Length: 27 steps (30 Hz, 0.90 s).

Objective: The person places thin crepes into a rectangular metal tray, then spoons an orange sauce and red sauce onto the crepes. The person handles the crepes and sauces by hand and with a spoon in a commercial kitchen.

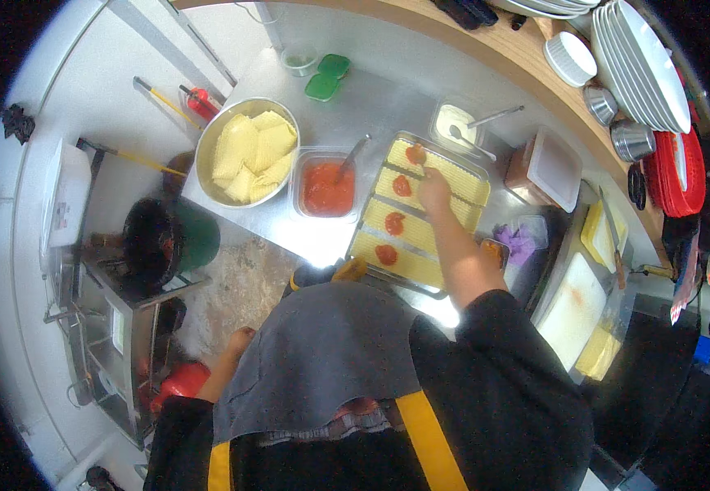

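My right hand (434, 193) reaches over a metal tray (474, 168) lined with pale yellow ridged sheets (408, 225). Its fingers are closed beside the farthest dollop of red sauce (415, 154); what they hold is hidden. Several separate dollops lie down the left part of the sheets. Left of the tray, a clear square container (295, 186) holds red sauce with a spoon (355, 155) standing in it. Beyond that, a round metal bowl (201, 168) is heaped with yellow sheets. My left hand (242, 337) hangs low beside my body, loosely curled, apparently holding nothing.
Behind the tray stands a tub of white cream (456, 120) with utensils. A lidded container (555, 168), purple bits (514, 243) and a white cutting board (572, 311) lie to the right. Plates (637, 69) crowd an overhead shelf (486, 45). A dark bin (155, 241) stands at left.
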Motion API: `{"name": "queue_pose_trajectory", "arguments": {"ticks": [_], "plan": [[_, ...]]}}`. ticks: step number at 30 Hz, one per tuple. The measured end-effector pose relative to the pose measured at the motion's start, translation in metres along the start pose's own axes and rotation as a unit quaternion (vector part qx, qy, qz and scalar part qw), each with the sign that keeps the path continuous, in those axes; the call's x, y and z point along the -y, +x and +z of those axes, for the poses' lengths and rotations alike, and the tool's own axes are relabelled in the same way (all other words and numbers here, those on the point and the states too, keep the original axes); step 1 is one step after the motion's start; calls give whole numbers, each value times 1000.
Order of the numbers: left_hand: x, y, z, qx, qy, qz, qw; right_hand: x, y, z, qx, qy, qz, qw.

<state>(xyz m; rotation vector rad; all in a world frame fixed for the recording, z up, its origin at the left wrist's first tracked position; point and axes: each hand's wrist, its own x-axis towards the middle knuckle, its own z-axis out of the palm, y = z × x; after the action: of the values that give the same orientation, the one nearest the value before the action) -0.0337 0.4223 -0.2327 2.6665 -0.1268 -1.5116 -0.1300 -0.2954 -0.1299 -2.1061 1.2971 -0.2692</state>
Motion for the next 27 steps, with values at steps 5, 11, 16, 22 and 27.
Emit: {"name": "queue_pose_trajectory", "arguments": {"ticks": [5,11,16,22,27], "plan": [[17,24,-7,-35,7,112,993,19,-19,14,41,-26,56,997],[65,61,3,-12,79,137,987,9,-42,-28,4,-111,83,990],[55,61,1,-11,66,124,990,27,-40,-26,49,-107,38,992],[45,77,-15,-27,59,154,986,51,-33,12,49,-47,44,997],[29,67,-34,-36,47,167,984,-2,-37,-7,62,-159,111,979]]}}
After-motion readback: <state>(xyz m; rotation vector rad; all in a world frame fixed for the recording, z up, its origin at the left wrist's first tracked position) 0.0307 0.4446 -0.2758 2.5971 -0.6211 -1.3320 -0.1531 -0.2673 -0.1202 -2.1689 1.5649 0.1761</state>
